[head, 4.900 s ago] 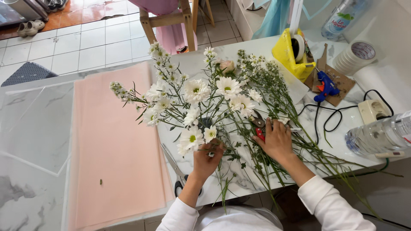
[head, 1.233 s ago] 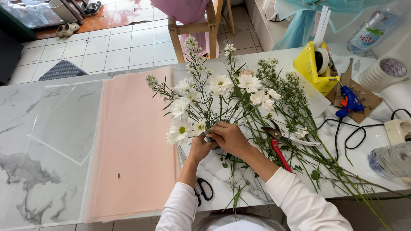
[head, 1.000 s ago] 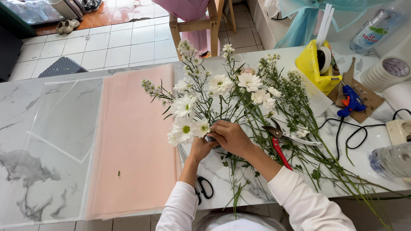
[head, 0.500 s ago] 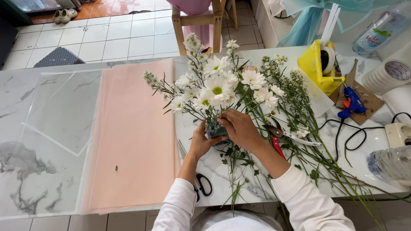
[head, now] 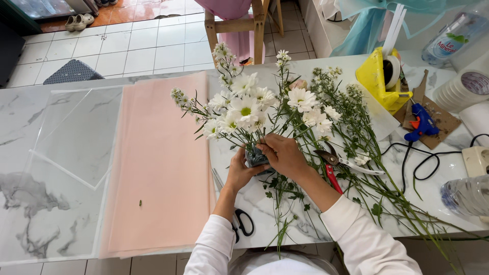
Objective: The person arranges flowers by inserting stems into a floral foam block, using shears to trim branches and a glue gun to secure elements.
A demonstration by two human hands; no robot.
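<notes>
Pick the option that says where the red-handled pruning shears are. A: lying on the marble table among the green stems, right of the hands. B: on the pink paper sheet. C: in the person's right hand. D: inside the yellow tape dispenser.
A: the red-handled pruning shears lie on the marble table among green stems, apart from the right hand, which grips the white daisy bunch with the left hand.

A florist's workshop is indicated by cut daisies [head: 244, 109], pink wrapping paper [head: 158, 163], pruners [head: 333, 163] and tape [head: 389, 71].

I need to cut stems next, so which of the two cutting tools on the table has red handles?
The pruning shears, lying open right of the right hand among the stems. The scissors beside the left forearm have black handles.
</notes>
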